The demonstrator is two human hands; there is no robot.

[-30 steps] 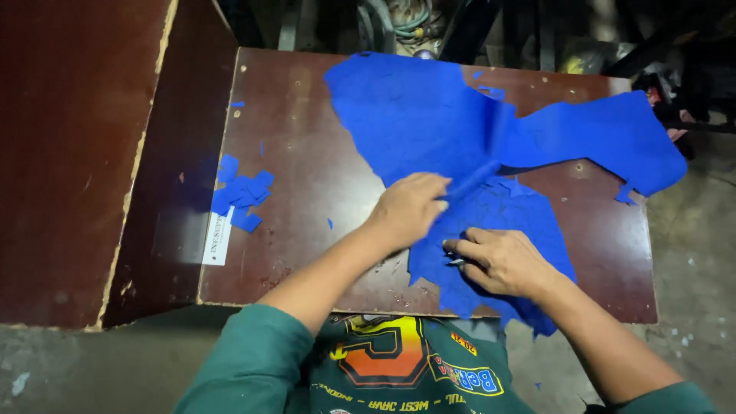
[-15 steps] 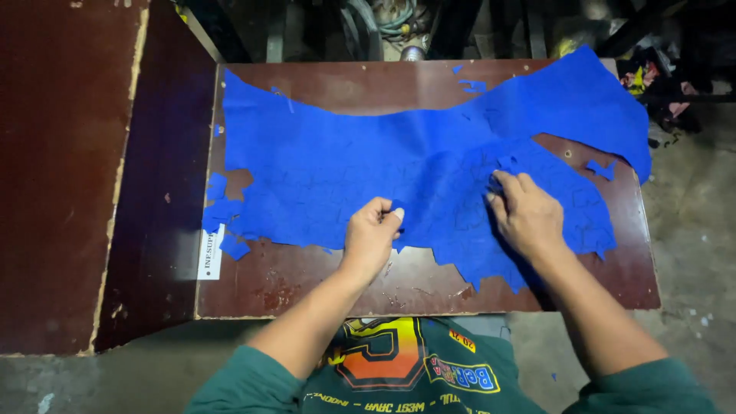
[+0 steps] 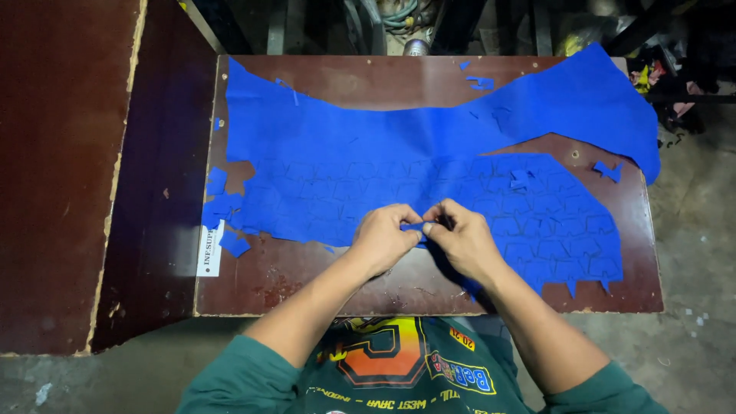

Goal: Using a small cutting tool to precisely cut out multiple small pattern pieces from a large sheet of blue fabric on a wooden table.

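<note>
Brown work table (image 3: 322, 280): rectangular, worn along the near edge, set beside a darker board (image 3: 61, 176) on its left.

Blue sheet (image 3: 345, 153): spread flat over most of the table top, long axis running left to right across the table, scored all over with repeated cut shapes; far-right flap overhanging the table's right corner, near edge ragged where pieces are out.

Left hand (image 3: 383, 239) and right hand (image 3: 466, 239): both resting on the sheet near the middle of the table's near edge, knuckles up, thumbs and forefingers meeting between them.

Small blue cut piece (image 3: 415, 226): pinched between the fingertips of both hands, lying directly in the gap between the hands, just above the sheet's near edge. Whether the piece is fully free of the sheet cannot be told; fingers cover the join.

Grip state: both hands closed in a fine pinch on that piece, remaining fingers curled, none spread.

Key relation: piece equally near to both hands, at the sheet's near margin and thus on the table side closest to the person; remaining scored shapes extend away to the right and left of the grip along the sheet's long axis.

Loose blue offcuts (image 3: 218, 207): scattered at the table's left edge, beside a white label strip (image 3: 208, 249); further scraps (image 3: 609, 170) near the table's right edge.
</note>
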